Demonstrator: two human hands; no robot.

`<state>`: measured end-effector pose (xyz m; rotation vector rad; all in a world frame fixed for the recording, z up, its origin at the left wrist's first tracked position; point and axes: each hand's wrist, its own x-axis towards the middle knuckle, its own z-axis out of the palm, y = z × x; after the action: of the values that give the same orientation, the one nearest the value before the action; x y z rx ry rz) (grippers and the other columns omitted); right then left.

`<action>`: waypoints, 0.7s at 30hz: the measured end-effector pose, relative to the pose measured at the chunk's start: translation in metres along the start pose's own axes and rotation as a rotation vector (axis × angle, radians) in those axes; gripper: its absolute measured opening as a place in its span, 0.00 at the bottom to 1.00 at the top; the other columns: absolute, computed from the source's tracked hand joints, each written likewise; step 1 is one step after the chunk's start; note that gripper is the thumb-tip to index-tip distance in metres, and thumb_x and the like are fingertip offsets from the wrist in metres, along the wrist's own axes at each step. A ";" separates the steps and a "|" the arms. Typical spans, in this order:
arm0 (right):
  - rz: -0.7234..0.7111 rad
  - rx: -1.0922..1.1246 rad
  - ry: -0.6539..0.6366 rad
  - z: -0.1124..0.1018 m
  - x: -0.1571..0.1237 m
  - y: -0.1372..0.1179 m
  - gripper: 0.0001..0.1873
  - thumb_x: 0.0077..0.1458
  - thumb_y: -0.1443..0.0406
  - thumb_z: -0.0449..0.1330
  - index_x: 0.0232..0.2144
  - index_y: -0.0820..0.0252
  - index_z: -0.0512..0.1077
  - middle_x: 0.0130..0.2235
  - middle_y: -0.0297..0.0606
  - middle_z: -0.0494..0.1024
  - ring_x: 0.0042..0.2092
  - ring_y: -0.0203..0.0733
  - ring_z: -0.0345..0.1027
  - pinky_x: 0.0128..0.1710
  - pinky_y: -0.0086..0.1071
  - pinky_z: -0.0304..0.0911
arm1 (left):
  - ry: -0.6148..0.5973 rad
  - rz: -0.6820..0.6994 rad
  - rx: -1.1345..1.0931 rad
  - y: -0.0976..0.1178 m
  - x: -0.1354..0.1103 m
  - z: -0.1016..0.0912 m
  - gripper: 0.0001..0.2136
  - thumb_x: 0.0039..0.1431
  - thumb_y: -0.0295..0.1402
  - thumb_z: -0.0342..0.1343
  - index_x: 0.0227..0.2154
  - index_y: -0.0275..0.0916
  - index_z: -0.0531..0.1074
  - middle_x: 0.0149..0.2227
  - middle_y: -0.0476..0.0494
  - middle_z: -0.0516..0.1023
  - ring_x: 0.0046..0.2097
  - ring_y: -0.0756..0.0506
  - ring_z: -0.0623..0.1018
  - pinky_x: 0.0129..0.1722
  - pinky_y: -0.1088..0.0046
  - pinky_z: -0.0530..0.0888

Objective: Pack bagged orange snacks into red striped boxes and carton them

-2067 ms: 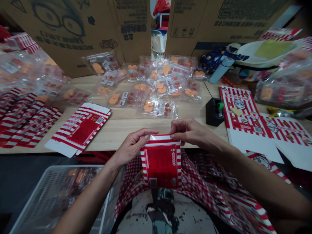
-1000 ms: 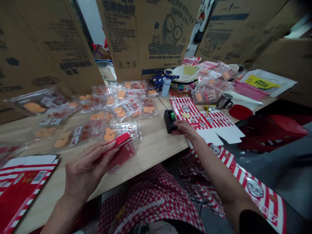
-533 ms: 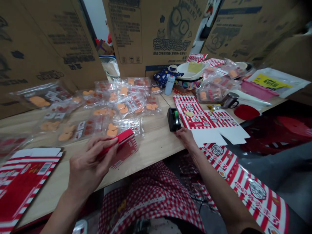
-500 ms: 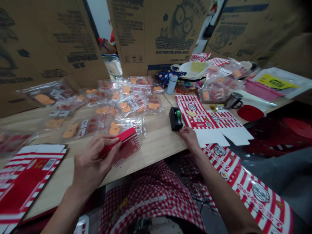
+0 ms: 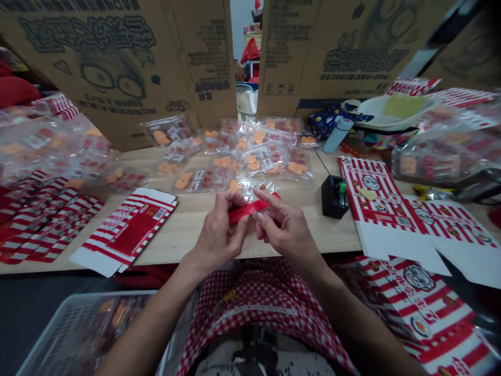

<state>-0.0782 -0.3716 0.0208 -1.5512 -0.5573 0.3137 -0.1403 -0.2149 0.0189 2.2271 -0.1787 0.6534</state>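
My left hand (image 5: 219,232) and my right hand (image 5: 284,230) meet at the table's near edge, both closed on a small red and white striped box (image 5: 250,209) held end-on between them. My right fingertips press along its top edge, where a bit of clear tape seems to lie. A black tape dispenser (image 5: 334,196) with a green roll stands to the right of my hands. Behind the box lie several clear bags of orange snacks (image 5: 250,156) spread over the wooden table (image 5: 188,219).
A flat striped carton blank (image 5: 129,224) lies to the left, with more blanks stacked at the far left (image 5: 39,219) and right (image 5: 395,209). Big cardboard boxes (image 5: 117,62) wall the back. A white plastic basket (image 5: 78,329) sits lower left, beside my checked apron (image 5: 266,303).
My right hand left the tape dispenser and came back to the box. My left hand lifted the box off the table to the middle. The view swung back to the left.
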 end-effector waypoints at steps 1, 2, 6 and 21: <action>0.013 -0.049 0.029 0.003 0.003 0.003 0.32 0.58 0.64 0.57 0.64 0.67 0.67 0.19 0.26 0.69 0.22 0.33 0.59 0.25 0.30 0.60 | 0.001 0.020 0.014 -0.001 0.000 0.000 0.13 0.63 0.27 0.56 0.48 0.40 0.61 0.43 0.42 0.73 0.42 0.46 0.78 0.41 0.70 0.76; 0.024 -0.097 0.058 0.004 0.004 0.006 0.31 0.58 0.64 0.57 0.63 0.67 0.68 0.19 0.27 0.69 0.21 0.33 0.59 0.24 0.30 0.59 | -0.006 0.046 0.037 -0.002 0.000 -0.001 0.12 0.63 0.27 0.56 0.48 0.40 0.62 0.43 0.43 0.73 0.42 0.47 0.77 0.41 0.70 0.76; 0.039 -0.157 0.106 0.008 0.005 0.015 0.30 0.58 0.65 0.56 0.62 0.67 0.69 0.20 0.29 0.69 0.21 0.35 0.59 0.23 0.31 0.59 | -0.087 0.151 0.066 0.001 0.003 -0.006 0.07 0.65 0.24 0.52 0.44 0.39 0.68 0.41 0.43 0.74 0.43 0.46 0.76 0.44 0.68 0.74; -0.032 -0.021 0.170 0.022 -0.001 0.027 0.33 0.61 0.68 0.54 0.68 0.58 0.56 0.23 0.26 0.68 0.25 0.37 0.64 0.29 0.32 0.66 | -0.135 -0.322 -0.168 0.000 0.031 -0.002 0.05 0.64 0.34 0.55 0.33 0.39 0.70 0.30 0.50 0.73 0.32 0.49 0.72 0.32 0.73 0.69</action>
<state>-0.0861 -0.3527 -0.0080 -1.5702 -0.4527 0.1498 -0.1144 -0.2114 0.0356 2.0758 0.0566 0.3015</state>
